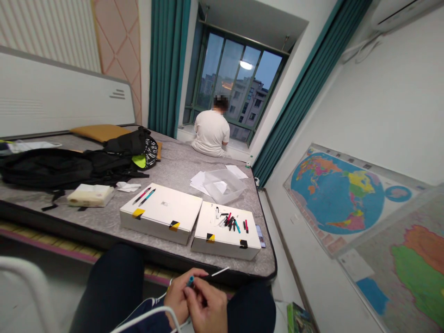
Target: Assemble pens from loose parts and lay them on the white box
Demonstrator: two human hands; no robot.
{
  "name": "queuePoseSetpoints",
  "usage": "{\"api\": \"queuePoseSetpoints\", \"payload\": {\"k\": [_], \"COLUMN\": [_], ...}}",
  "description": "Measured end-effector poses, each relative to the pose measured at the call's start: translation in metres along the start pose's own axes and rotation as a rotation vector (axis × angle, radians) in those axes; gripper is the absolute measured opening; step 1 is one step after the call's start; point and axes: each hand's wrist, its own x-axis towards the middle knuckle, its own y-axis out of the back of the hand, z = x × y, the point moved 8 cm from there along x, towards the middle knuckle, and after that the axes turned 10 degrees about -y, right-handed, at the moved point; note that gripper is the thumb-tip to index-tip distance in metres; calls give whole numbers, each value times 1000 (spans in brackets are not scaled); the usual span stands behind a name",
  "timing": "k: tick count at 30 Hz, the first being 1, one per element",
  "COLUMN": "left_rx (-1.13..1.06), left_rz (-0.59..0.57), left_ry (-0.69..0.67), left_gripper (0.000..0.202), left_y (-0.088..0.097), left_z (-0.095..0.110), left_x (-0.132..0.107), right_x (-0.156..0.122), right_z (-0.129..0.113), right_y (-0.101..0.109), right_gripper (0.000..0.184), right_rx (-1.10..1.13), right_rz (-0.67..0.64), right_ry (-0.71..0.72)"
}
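My left hand (178,293) and my right hand (208,305) meet just above my lap at the bottom of the view. Their fingers pinch a thin pen (208,275) with a blue end and a white tip that sticks out to the right. In front of me two white boxes lie on a grey mattress (173,169). The left box (161,217) carries two pens. The right box (225,231) carries several loose pens and pen parts (232,223).
A clear plastic tub (224,185) and white sheets of paper (199,180) lie beyond the boxes. Black bags (69,166) lie at the left. A person in a white shirt (211,132) sits at the window with their back to me. World maps (340,194) hang on the right wall.
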Motion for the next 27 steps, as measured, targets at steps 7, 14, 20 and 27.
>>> {"api": "queuePoseSetpoints", "payload": {"k": [7, 14, 20, 27], "left_rx": [-129, -303, -271, -207], "left_rz": [-2, 31, 179, 98], "left_ry": [34, 197, 182, 198], "left_gripper": [26, 40, 48, 45], "left_y": [-2, 2, 18, 18], "left_z": [4, -15, -8, 3], "left_x": [2, 8, 14, 17], "right_x": [-3, 6, 21, 44], "right_z": [-10, -21, 19, 41], "right_y": [7, 42, 62, 72], "right_gripper": [14, 13, 25, 37], "right_rx": [105, 335, 561, 495], "right_rz": [48, 82, 74, 93], "right_ry": [27, 19, -272, -336]}}
